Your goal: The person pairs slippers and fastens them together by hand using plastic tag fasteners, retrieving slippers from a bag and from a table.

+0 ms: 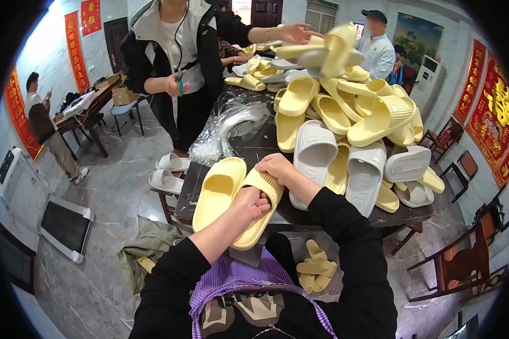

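A pair of yellow slide slippers stands side by side in front of me at the table's edge, the left slipper and the right slipper. Inside the foot opening of the right one, by its ribbed strap, my left hand is closed with curled fingers; what they hold is hidden. My right hand is closed in a pinch at the top of that strap, where a thin strand sticks up from the fingertips. Beyond the slippers lies a bundle of clear plastic strands with crumpled clear film.
Yellow slippers and grey slippers are heaped on the dark table. Across it a person in a dark jacket holds green-handled scissors and reaches over the heap, where one slipper is motion-blurred. More yellow slippers lie below.
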Motion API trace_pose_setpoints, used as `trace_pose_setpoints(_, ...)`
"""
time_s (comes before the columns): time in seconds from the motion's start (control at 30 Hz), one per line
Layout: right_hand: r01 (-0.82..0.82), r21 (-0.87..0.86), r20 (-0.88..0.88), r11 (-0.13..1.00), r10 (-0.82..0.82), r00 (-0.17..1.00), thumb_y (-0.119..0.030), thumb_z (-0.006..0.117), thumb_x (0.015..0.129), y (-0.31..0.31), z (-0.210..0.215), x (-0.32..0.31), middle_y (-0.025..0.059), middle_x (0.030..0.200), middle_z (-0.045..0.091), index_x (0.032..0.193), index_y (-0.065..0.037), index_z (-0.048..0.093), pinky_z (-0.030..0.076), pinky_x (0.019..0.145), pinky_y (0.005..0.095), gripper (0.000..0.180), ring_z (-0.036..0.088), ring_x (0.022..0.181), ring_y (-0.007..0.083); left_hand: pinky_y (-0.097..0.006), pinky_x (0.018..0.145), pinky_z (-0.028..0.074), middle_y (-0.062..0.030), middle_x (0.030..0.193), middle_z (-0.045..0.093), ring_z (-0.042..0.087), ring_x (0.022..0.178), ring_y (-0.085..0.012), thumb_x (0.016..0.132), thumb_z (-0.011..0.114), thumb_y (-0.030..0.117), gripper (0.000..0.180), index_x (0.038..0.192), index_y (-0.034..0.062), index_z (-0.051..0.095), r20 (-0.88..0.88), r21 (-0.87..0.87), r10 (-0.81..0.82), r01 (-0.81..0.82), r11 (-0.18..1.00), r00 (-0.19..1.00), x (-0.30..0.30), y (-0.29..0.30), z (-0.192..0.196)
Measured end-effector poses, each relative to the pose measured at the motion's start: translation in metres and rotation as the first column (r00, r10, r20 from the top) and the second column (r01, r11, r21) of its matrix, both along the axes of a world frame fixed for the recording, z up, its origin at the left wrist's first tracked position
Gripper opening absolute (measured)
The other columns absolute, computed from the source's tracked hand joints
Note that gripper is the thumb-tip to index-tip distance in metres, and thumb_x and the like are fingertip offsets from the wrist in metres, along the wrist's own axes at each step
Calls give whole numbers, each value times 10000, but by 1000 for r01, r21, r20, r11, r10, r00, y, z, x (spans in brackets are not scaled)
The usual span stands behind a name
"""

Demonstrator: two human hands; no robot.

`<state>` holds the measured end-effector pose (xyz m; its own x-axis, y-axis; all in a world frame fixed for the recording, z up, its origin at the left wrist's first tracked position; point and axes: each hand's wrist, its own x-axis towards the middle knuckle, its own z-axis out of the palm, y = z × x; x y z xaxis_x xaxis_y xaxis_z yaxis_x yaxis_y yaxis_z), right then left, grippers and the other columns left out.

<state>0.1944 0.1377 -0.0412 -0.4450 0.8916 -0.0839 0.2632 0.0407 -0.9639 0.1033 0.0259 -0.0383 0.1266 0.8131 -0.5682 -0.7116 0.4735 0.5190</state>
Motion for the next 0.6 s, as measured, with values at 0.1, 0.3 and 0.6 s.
trace_pose_setpoints(0.1,8,240,45,971,-20,999,-136,644,668,-2,-4,-1,93,622,610,678,19,638,454,554,290,156,559,567,150,-237,325,147,8,521,322,194,346,-80,883,349,74,203,690,116,398,8,-2,6,-6,1000,1000,-2,-2,-3)
trace_pose_setpoints(0.3,78,319,-22,945,-75,997,-143,623,722,-3,18,3,19,651,587,772,-22,613,415,492,241,131,500,532,90,-236,327,168,-23,581,408,241,357,-75,846,411,64,126,721,63,429,-119,107,57,-44,993,991,-9,-34,15)
trace_pose_setpoints(0.6,15,176,-39,984,-8,999,-108,595,766,-7,19,-1,14,643,580,787,-3,616,390,469,226,109,475,520,77,-205,411,306,-33,678,474,381,457,-87,873,453,73,123,891,-28,521,-44,394,292,-252,884,955,-56,-64,16)
